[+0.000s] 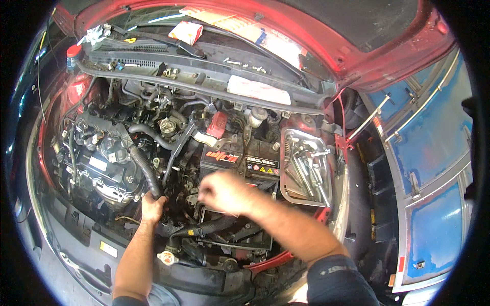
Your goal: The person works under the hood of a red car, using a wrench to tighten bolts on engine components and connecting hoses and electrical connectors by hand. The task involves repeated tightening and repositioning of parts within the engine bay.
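My left hand point(152, 208) is closed round the lower end of a black corrugated hose point(145, 169) that runs down from the engine point(104, 158). The thumb shows on the hose's right side. My right hand point(222, 194) is over the near side of the car battery point(240, 159). Its fingers are bent and smeared by motion, so I cannot make out whether they hold anything. On the battery's far left corner sits a red terminal cover point(217, 124). A second black hose point(212, 225) lies below my right hand.
A metal tray point(331, 189) of wrenches and sockets rests right of the battery. A radiator cap point(167, 258) is at the near edge. Small tools, a white-and-red box point(186, 32) and a folded cloth point(259, 90) lie below the windshield. The red hood point(377, 66) is raised.
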Tool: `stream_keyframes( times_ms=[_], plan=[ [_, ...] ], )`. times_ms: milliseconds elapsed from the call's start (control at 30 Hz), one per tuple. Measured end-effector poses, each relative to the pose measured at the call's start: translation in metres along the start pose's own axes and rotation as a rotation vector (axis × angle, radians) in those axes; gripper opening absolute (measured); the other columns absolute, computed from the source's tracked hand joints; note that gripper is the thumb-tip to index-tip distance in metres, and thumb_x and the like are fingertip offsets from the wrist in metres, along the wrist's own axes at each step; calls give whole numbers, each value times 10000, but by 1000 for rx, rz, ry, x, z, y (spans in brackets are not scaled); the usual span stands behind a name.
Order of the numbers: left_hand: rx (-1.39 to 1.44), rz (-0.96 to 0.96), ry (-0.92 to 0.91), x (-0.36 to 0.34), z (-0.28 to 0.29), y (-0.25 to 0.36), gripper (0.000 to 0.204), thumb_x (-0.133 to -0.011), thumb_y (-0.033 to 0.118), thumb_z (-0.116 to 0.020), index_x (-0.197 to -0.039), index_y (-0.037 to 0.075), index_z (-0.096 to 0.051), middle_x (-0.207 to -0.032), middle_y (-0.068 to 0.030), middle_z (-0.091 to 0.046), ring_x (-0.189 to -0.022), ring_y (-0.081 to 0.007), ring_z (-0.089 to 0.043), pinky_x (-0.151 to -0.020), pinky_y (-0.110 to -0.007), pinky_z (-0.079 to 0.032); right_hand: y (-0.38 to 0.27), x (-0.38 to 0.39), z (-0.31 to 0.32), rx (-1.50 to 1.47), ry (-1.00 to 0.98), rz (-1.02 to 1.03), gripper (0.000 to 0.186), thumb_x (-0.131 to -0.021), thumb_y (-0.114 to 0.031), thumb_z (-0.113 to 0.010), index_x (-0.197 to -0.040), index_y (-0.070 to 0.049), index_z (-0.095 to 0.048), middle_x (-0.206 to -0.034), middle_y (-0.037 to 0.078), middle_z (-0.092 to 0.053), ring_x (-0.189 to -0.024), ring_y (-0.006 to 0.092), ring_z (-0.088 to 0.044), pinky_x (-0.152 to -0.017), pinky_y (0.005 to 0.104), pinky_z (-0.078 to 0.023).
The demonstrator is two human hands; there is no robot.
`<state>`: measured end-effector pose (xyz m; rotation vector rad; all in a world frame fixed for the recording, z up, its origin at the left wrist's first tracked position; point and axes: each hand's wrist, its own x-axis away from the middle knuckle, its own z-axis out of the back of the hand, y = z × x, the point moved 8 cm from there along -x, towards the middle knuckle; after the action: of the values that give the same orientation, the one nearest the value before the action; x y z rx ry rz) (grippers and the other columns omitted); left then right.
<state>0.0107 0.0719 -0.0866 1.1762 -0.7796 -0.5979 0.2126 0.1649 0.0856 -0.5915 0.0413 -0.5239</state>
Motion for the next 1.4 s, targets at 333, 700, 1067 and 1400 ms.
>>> stream_keyframes(
  times_ms=[333, 700, 1067, 1400],
  plan=[
    [-14, -28, 11, 3, 1, 7, 221, -723, 58, -651, -909, -54, -611, -719, -90, -636, -565, -169, -599, -517, -302, -502, 115, -48, 291, 268, 974, -293, 278, -831, -234, -686, -1027, -42, -728, -1019, 192, -707, -980, 280, -687, -888, 375, -524],
    [-29, 1, 6, 1, 1, 5, 213, -722, 89, -651, -887, -40, -612, -669, -88, -624, -520, -164, -579, -509, -311, -481, 178, -157, 301, 840, 553, -592, 435, -916, -435, -562, -1096, -64, -700, -1187, 164, -652, -1134, 339, -598, -984, 417, -475],
    [-47, 78, 8, 2, -1, 0, 222, -734, 105, -679, -895, -36, -620, -714, -83, -647, -564, -154, -596, -538, -300, -496, 120, -116, 282, 575, 952, -120, 351, -826, -343, -629, -1038, -78, -721, -982, 146, -722, -951, 269, -682, -897, 375, -505],
    [-115, 61, 53, 1, 2, -2, 228, -749, 110, -677, -920, -39, -643, -733, -83, -658, -600, -156, -611, -569, -297, -504, -32, -15, 80, -496, 361, 290, 174, -853, -86, -686, -1006, -3, -672, -781, 37, -654, -691, 100, -612, -633, 244, -497]
  ],
)
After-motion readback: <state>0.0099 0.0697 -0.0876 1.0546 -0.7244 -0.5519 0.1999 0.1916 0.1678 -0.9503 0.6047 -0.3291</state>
